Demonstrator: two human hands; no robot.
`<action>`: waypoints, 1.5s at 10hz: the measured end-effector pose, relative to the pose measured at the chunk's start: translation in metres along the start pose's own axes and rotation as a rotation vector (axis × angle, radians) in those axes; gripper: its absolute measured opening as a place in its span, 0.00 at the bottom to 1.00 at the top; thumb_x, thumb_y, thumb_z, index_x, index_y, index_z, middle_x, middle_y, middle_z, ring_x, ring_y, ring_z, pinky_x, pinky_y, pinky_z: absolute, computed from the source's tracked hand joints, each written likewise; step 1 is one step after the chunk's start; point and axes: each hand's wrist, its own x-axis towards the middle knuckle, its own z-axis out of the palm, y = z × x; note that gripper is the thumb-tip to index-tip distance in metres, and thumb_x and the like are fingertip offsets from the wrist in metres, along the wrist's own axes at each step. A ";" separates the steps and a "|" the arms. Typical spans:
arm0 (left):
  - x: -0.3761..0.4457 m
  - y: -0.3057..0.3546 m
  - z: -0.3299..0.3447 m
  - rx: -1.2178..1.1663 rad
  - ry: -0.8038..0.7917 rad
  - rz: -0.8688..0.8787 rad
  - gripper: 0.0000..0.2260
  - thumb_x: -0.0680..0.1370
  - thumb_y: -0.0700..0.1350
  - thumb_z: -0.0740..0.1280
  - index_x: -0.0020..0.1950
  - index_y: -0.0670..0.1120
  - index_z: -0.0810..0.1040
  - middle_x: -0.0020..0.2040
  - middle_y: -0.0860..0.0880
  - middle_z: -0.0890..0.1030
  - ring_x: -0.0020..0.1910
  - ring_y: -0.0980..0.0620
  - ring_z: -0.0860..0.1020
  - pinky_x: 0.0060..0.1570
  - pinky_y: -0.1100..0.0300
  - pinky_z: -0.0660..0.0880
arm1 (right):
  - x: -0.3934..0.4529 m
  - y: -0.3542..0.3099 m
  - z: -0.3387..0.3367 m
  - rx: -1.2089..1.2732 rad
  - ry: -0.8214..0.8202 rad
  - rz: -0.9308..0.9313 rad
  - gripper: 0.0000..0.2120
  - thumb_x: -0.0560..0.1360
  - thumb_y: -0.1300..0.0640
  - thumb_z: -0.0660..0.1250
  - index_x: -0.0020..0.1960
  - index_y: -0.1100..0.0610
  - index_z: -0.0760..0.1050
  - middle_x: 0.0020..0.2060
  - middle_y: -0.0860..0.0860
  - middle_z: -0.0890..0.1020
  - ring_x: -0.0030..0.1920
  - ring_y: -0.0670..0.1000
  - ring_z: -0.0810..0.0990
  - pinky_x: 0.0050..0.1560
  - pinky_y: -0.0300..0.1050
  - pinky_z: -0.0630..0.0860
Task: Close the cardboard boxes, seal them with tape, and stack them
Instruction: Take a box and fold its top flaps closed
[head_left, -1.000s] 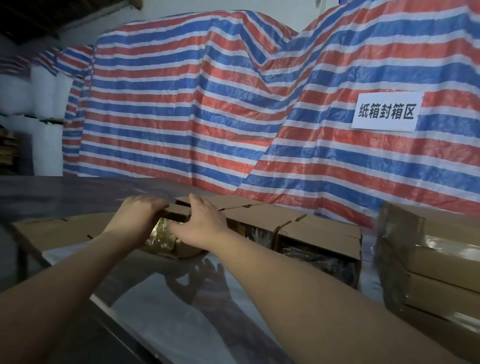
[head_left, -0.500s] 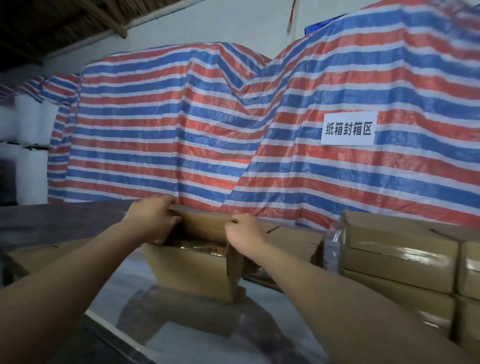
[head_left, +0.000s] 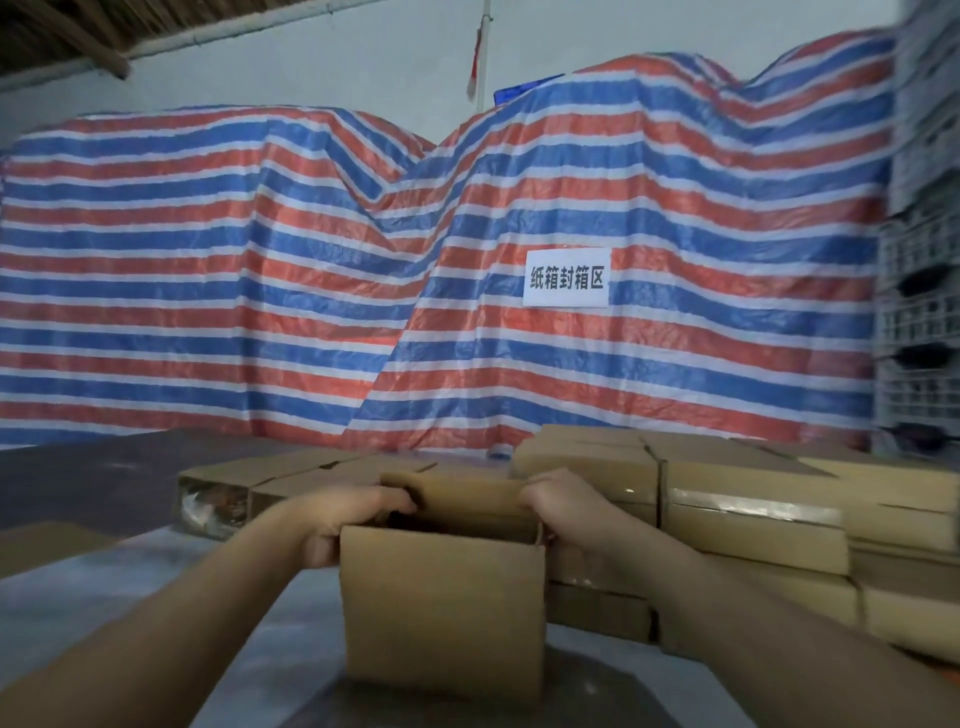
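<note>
Both our left hand (head_left: 345, 519) and right hand (head_left: 563, 512) grip an open box (head_left: 441, 603) on the grey table (head_left: 104, 597); a striped tarp (head_left: 260, 270) hangs behind.

Your two forearms come in from the bottom edge, both bare along all of their visible length, with no sleeve or cuff showing on either. Your left hand (head_left: 345, 519) and right hand (head_left: 563, 512) are bare too: no glove, ring, watch or band shows on either wrist.
</note>
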 end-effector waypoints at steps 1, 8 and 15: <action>0.004 0.005 0.048 -0.073 -0.075 -0.052 0.14 0.76 0.41 0.69 0.61 0.39 0.75 0.44 0.40 0.85 0.37 0.46 0.83 0.36 0.56 0.80 | -0.021 0.025 -0.046 -0.020 0.014 0.069 0.08 0.81 0.57 0.61 0.43 0.55 0.75 0.37 0.51 0.77 0.35 0.48 0.77 0.31 0.39 0.74; 0.035 -0.011 0.242 -0.494 0.011 0.046 0.24 0.83 0.55 0.56 0.68 0.38 0.74 0.64 0.34 0.76 0.64 0.35 0.75 0.64 0.39 0.69 | -0.098 0.153 -0.148 0.992 0.380 0.236 0.27 0.76 0.35 0.63 0.58 0.57 0.81 0.44 0.62 0.86 0.43 0.61 0.85 0.49 0.52 0.76; 0.004 -0.029 0.238 -0.446 -0.206 0.100 0.14 0.73 0.48 0.66 0.34 0.44 0.87 0.38 0.42 0.84 0.33 0.47 0.83 0.40 0.53 0.75 | -0.099 0.178 -0.135 0.939 0.340 0.078 0.30 0.81 0.43 0.57 0.28 0.56 0.83 0.27 0.54 0.81 0.27 0.52 0.81 0.38 0.49 0.72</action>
